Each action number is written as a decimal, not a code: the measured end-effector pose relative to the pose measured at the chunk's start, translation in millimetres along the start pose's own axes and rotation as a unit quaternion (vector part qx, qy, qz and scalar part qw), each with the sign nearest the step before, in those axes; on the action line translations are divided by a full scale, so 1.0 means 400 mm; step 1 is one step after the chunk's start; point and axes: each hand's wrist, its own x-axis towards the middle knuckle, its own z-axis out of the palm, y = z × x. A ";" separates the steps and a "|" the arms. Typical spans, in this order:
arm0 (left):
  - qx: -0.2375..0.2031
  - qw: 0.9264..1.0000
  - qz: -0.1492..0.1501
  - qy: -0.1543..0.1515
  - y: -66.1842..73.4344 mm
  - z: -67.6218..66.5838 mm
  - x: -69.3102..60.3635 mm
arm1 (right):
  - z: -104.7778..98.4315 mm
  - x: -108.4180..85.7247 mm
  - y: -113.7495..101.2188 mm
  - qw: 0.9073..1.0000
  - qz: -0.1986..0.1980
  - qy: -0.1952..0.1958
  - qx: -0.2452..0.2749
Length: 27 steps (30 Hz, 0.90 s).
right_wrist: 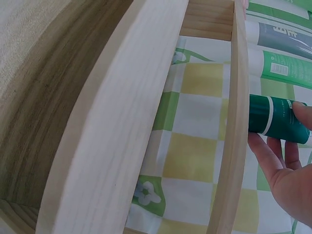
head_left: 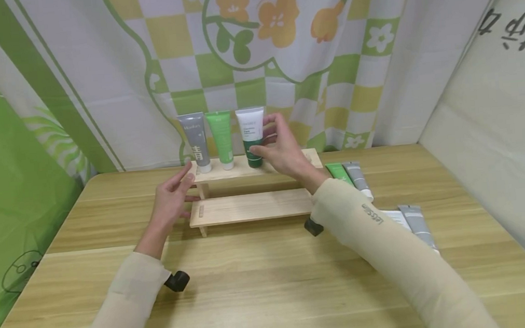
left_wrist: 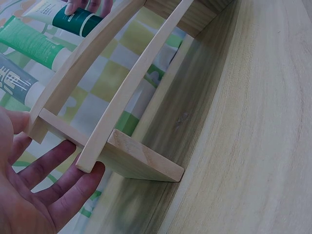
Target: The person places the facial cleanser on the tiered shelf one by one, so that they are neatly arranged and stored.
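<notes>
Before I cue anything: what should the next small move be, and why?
Probably ease the right hand off the white-and-green tube: it is upright, its cap apparently on the upper shelf, beside the standing green tube; the left hand touches the rack.

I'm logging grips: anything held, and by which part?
The right hand pinches the white-topped tube by its green part; the left hand touches the left end of the shelf.
</notes>
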 end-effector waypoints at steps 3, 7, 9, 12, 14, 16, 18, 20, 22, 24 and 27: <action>-0.001 1.000 0.001 -0.001 -0.001 0.001 0.001 | 0.002 0.000 0.003 1.000 -0.003 0.001 -0.002; 0.000 1.000 0.000 0.002 0.001 0.003 0.000 | 0.003 -0.001 0.008 1.000 -0.004 0.003 -0.004; 0.001 1.000 -0.001 0.004 0.002 0.003 -0.001 | 0.004 -0.001 0.009 1.000 -0.006 0.002 -0.004; 0.001 1.000 -0.002 0.004 0.001 0.003 -0.001 | 0.007 -0.002 0.010 1.000 -0.009 0.001 -0.007; 0.001 1.000 -0.002 0.005 0.000 0.002 -0.001 | 0.009 -0.004 0.009 1.000 -0.011 0.001 -0.009; 0.001 1.000 -0.001 0.005 0.000 0.002 -0.001 | 0.010 -0.005 0.009 1.000 -0.010 0.002 -0.009; 0.002 1.000 -0.002 0.008 0.001 0.003 -0.002 | 0.012 -0.005 0.008 1.000 -0.009 0.004 -0.009; 0.002 1.000 -0.001 0.010 0.000 0.003 -0.001 | 0.013 -0.005 0.007 1.000 -0.009 0.004 -0.010; 0.003 1.000 -0.002 0.010 -0.002 0.003 0.000 | 0.015 -0.005 0.007 1.000 -0.011 0.004 -0.011; 0.003 1.000 -0.003 0.011 -0.003 0.003 0.001 | 0.016 -0.004 0.008 1.000 -0.013 0.002 -0.013; 0.004 1.000 -0.003 0.008 -0.003 0.003 0.001 | 0.016 -0.005 0.010 1.000 -0.011 0.000 -0.018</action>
